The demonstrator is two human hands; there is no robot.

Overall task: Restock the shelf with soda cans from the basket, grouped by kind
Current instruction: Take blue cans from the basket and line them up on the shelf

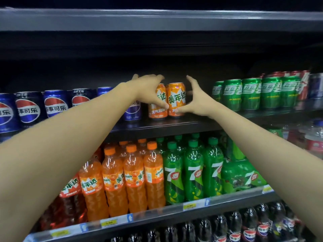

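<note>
Two orange soda cans stand side by side on the dark can shelf (pixel 174 125). My left hand (pixel 148 91) curls over the left orange can (pixel 157 110), thumb low on its front. My right hand (pixel 194 100) cups the right orange can (pixel 175 99) from its right side, fingers spread above and thumb at the can's lower front. Blue cola cans (pixel 56 103) line the shelf to the left, green lemon-lime cans (pixel 251 95) to the right. The basket is out of view.
A bare gap on the shelf lies between the orange cans and the green ones. Red cans (pixel 304 84) stand at the far right. Below are orange soda bottles (pixel 134 179) and green bottles (pixel 194 172), then dark cola bottles (pixel 234 229). An upper shelf edge (pixel 157 20) overhangs.
</note>
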